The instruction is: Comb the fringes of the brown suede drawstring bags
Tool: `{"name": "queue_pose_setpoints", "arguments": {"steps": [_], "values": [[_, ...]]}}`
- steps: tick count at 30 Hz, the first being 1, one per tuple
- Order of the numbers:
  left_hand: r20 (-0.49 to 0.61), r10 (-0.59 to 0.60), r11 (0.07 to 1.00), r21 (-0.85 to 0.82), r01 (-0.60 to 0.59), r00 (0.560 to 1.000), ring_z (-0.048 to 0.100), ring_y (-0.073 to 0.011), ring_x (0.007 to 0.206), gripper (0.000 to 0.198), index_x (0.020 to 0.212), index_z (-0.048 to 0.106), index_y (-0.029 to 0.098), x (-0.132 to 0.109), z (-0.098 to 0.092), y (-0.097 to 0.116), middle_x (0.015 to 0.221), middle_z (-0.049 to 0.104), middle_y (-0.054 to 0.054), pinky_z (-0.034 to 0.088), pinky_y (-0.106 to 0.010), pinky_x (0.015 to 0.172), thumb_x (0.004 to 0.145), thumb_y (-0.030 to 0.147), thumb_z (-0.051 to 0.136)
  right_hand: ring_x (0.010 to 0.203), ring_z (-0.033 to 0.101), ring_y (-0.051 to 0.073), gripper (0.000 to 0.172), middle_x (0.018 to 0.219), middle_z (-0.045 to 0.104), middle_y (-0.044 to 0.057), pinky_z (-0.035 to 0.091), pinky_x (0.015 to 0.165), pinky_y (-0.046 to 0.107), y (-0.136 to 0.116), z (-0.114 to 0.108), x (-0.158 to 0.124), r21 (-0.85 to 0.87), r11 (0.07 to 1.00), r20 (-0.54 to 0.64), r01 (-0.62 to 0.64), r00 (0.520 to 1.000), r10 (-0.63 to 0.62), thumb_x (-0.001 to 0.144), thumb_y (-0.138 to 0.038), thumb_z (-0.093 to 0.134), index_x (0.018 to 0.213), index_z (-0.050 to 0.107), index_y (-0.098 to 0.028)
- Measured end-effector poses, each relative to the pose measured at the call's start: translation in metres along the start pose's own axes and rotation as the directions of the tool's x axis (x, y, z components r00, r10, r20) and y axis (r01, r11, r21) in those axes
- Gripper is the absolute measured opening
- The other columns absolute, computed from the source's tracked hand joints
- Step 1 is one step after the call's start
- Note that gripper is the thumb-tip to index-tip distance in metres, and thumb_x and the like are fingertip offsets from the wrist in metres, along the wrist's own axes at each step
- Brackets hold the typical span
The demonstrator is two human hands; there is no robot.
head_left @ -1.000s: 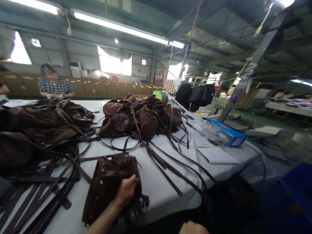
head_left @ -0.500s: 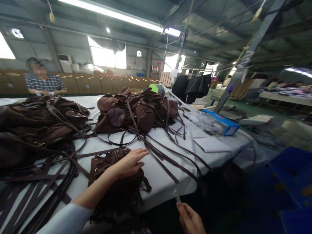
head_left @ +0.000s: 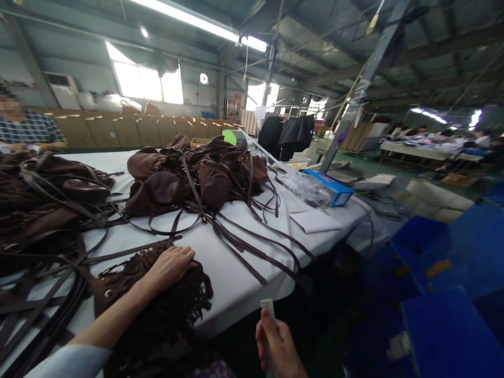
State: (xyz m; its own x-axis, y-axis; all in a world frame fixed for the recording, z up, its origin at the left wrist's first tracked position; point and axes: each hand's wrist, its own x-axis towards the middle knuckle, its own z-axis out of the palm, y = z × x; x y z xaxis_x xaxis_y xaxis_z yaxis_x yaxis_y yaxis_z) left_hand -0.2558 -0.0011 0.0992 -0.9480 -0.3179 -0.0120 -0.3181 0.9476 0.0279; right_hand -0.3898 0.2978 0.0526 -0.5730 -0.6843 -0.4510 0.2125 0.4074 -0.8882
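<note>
My left hand (head_left: 173,265) reaches over a dark brown fringed bag (head_left: 157,307) at the table's near edge. Its fingers are bent and closed on the fringe, with the fingertips partly hidden. Gold-coloured eyelets show along the bag's left part. Lower and to the right, past the table edge, my right hand (head_left: 277,341) is closed around a narrow pale strip (head_left: 266,304), its flat end upright above the thumb. What kind of thing the strip is, I cannot tell.
Brown bags (head_left: 197,173) with long straps are heaped on the white-covered table (head_left: 236,226), more at left. Clear plastic (head_left: 305,186), a blue box (head_left: 331,186) and white sheet (head_left: 315,220) lie right. Blue bins (head_left: 452,331) stand lower right. A person (head_left: 29,128) is across the table.
The view has turned right. My left hand has gone from stretched fingers above the bag to bent fingers on its fringe. My right hand has raised the pale strip more upright.
</note>
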Motion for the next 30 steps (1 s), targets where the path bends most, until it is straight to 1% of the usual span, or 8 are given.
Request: {"name": "queue_pose_setpoints", "arguments": {"steps": [6, 10, 12, 15, 18, 25, 28, 30], "values": [[-0.093, -0.074, 0.992, 0.092, 0.083, 0.993, 0.059, -0.0260, 0.088, 0.032, 0.091, 0.054, 0.017, -0.010, -0.011, -0.007, 0.092, 0.060, -0.008, 0.044, -0.039, 0.079, 0.102, 0.038, 0.031, 0.029, 0.040, 0.009, 0.077, 0.038, 0.047, -0.001, 0.027, 0.032, 0.021, 0.011, 0.013, 0.010, -0.138, 0.990, -0.083, 0.007, 0.996, -0.018, 0.063, -0.095, 0.034, 0.060, 0.049, -0.019], [-0.129, -0.107, 0.981, 0.147, 0.126, 0.986, 0.059, -0.0242, 0.084, 0.034, 0.091, 0.054, 0.018, -0.021, -0.031, -0.017, 0.091, 0.060, -0.008, 0.045, -0.036, 0.075, 0.103, 0.037, 0.028, 0.030, 0.040, 0.010, 0.082, 0.042, 0.049, -0.004, 0.028, 0.033, 0.021, 0.018, 0.016, 0.020, -0.011, 0.997, 0.010, -0.079, 0.997, 0.079, 0.064, -0.094, 0.033, 0.091, 0.052, -0.018], [-0.130, -0.128, 0.974, 0.170, 0.149, 0.983, 0.060, -0.0242, 0.083, 0.035, 0.092, 0.054, 0.018, -0.029, -0.042, -0.019, 0.091, 0.060, -0.008, 0.045, -0.035, 0.070, 0.103, 0.037, 0.027, 0.032, 0.042, 0.010, 0.077, 0.044, 0.051, -0.003, 0.029, 0.034, 0.020, 0.019, 0.016, 0.022, 0.046, 0.990, 0.074, -0.137, 0.988, 0.133, 0.069, -0.090, 0.029, 0.089, 0.050, -0.018], [-0.093, -0.143, 0.969, 0.192, 0.159, 0.985, 0.062, -0.0246, 0.080, 0.029, 0.093, 0.054, 0.019, -0.040, -0.053, -0.017, 0.089, 0.061, -0.006, 0.046, -0.034, 0.065, 0.102, 0.033, 0.031, 0.037, 0.046, 0.008, 0.062, 0.054, 0.058, 0.002, 0.030, 0.037, 0.019, 0.014, 0.021, 0.023, 0.125, 0.983, 0.140, -0.131, 0.984, 0.113, 0.073, -0.078, 0.040, 0.084, 0.049, -0.017], [-0.035, -0.146, 0.968, 0.200, 0.150, 0.989, 0.065, -0.0248, 0.078, 0.023, 0.093, 0.055, 0.019, -0.045, -0.058, -0.011, 0.087, 0.063, -0.005, 0.048, -0.034, 0.064, 0.101, 0.027, 0.035, 0.044, 0.056, 0.011, 0.061, 0.062, 0.063, 0.002, 0.037, 0.040, 0.018, 0.000, 0.034, 0.023, 0.186, 0.978, 0.205, -0.091, 0.977, 0.052, 0.076, -0.067, 0.048, 0.109, 0.045, -0.015], [-0.004, -0.220, 0.952, 0.217, 0.216, 0.975, 0.069, -0.0305, 0.076, 0.026, 0.100, 0.058, 0.017, -0.045, -0.075, 0.003, 0.088, 0.067, -0.009, 0.051, -0.037, 0.060, 0.100, 0.022, 0.032, 0.047, 0.061, 0.013, 0.063, 0.065, 0.059, -0.002, 0.047, 0.043, 0.021, -0.088, 0.084, 0.035, -0.042, 0.967, 0.114, 0.250, 0.963, -0.244, 0.090, -0.023, 0.031, 0.150, 0.017, -0.014], [-0.016, -0.244, 0.947, 0.213, 0.242, 0.970, 0.070, -0.0318, 0.075, 0.026, 0.097, 0.058, 0.017, -0.047, -0.088, 0.011, 0.086, 0.067, -0.009, 0.052, -0.039, 0.059, 0.100, 0.022, 0.033, 0.058, 0.065, 0.015, 0.064, 0.070, 0.065, 0.003, 0.051, 0.053, 0.022, -0.125, 0.113, 0.041, -0.189, 0.876, 0.098, 0.443, 0.897, -0.432, 0.093, -0.018, 0.028, 0.153, 0.009, -0.011], [-0.029, -0.240, 0.949, 0.205, 0.241, 0.970, 0.070, -0.0306, 0.079, 0.025, 0.097, 0.057, 0.017, -0.050, -0.094, 0.014, 0.088, 0.067, -0.008, 0.053, -0.039, 0.063, 0.100, 0.022, 0.033, 0.070, 0.068, 0.020, 0.062, 0.078, 0.070, 0.010, 0.054, 0.062, 0.027, -0.137, 0.131, 0.044, -0.380, 0.735, 0.182, 0.561, 0.825, -0.535, 0.092, -0.014, 0.028, 0.152, 0.016, -0.007]]}}
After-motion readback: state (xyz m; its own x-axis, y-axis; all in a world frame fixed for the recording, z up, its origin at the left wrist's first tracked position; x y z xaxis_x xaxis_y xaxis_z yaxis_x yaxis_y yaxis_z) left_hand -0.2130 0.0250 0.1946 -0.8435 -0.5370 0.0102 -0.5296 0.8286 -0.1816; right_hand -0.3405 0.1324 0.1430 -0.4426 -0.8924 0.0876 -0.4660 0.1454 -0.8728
